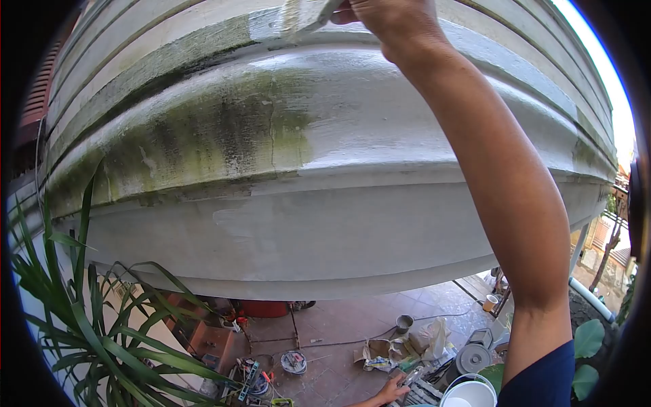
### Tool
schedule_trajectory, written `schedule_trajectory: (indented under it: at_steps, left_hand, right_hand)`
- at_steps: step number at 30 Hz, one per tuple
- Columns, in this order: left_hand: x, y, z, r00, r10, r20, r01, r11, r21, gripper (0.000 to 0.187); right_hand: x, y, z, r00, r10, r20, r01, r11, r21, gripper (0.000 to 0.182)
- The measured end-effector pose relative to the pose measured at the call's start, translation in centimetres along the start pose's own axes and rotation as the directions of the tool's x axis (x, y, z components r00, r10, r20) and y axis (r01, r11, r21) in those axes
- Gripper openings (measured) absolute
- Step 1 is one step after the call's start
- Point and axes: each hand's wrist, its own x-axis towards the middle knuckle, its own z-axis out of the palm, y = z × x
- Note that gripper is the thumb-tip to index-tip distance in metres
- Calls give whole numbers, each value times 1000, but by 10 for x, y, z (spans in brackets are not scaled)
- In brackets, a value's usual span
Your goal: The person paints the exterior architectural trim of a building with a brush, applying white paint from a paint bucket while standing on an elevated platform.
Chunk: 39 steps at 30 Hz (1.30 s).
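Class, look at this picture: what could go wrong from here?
The brush in the right hand might drip onto the floor below. The open white bucket could spill if knocked. The shiny white coating may not stick well over the dark stains on the wall.

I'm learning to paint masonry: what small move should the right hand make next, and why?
Probably draw the paintbrush leftward along the weathered grey band. The right hand holds it near where that band meets a whiter stretch, and grime shows farther left.
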Motion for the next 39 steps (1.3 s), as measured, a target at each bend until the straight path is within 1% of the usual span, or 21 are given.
schedule_trajectory:
  at_steps: [3, 5, 7, 9, 11, 12, 15, 17, 18, 19, 20, 21, 23, 25, 27, 29, 30, 33, 36, 38, 39]
  left_hand:
    - [2, -1, -2, 999, 27, -24, -27, 1000, 3, 50]
    - [2, -9, 1, 998, 49, -43, -49, 999, 11, 51]
    - [1, -17, 3, 992, 96, -83, -95, 995, 16, 51]
    - [2, -20, 2, 986, 129, -101, -128, 992, 16, 52]
    - [-1, -12, -1, 999, 47, -19, -47, 999, -5, 59]
    - [-2, -11, -5, 1000, 9, 22, -8, 1000, -10, 62]
    - [-6, -1, -1, 1000, -2, -9, 2, 999, 42, 63]
    - [-9, 2, -2, 999, -14, -29, 16, 998, 55, 63]
    - [-7, 5, -2, 1000, -18, -24, 19, 999, 50, 63]
    - [-4, 6, -2, 1000, -22, -21, 23, 999, 48, 64]
    - [-2, 7, -1, 999, -32, -17, 33, 998, 44, 64]
    - [0, 8, -2, 999, -39, -4, 39, 998, 45, 64]
    - [2, 4, 0, 997, -78, 22, 77, 997, 26, 65]
    - [4, 0, -4, 986, -155, 60, 156, 988, -3, 65]
    - [5, -8, -6, 985, -162, 65, 162, 987, 11, 66]
    - [5, -17, -5, 997, -74, 3, 74, 996, 49, 66]
    - [4, -20, -2, 999, -30, -25, 32, 997, 66, 66]
    - [2, -24, 2, 997, 21, -76, -14, 996, 86, 64]
    - [5, -11, -7, 999, -15, -31, 18, 996, 88, 60]
    - [-2, 1, -5, 994, -105, 4, 105, 994, -1, 59]
    - [-4, 9, -5, 985, -169, 26, 171, 983, -71, 58]
  right_hand:
    - [9, 10, -46, 1000, 1, 11, -1, 999, -44, 13]
    - [7, 5, -80, 993, 68, -98, -74, 995, -64, 11]
    - [17, 33, -159, 991, -65, 119, 99, 948, -302, 27]
    - [16, 17, -204, 998, -2, 62, 28, 902, -432, 25]
    - [21, 4, -247, 999, 21, -29, -34, 796, -604, 22]
    - [22, 1, -258, 995, -60, -77, -5, 759, -651, 16]
    - [31, 2, -269, 985, -163, 49, 108, 381, -918, 17]
    - [33, 14, -241, 937, -258, 235, 306, 284, -908, 17]
    - [27, 17, -210, 880, -350, 320, 427, 290, -857, 14]
    - [24, 13, -185, 874, -285, 392, 478, 368, -798, 14]
    - [19, 14, -151, 870, -319, 375, 479, 373, -795, 15]
    - [14, 10, -116, 893, -253, 371, 449, 484, -751, 16]
    - [-1, -22, -29, 915, -334, 227, 403, 715, -571, 11]
    - [4, -22, 18, 895, -396, 205, 445, 758, -477, 19]
    - [13, -25, 50, 909, -349, 229, 413, 830, -374, 18]
    - [17, -17, 71, 919, -352, 177, 387, 892, -233, 18]
    - [16, -12, 75, 924, -354, 144, 382, 871, -308, 18]
    - [12, 0, 29, 931, -338, 139, 362, 906, -221, 16]
    - [23, -12, -40, 997, -46, 55, 60, 956, -286, 12]
    - [32, -17, -116, 988, 155, -16, -152, 936, -316, 10]
    - [47, 28, -183, 990, -39, 137, 95, 896, -433, 15]
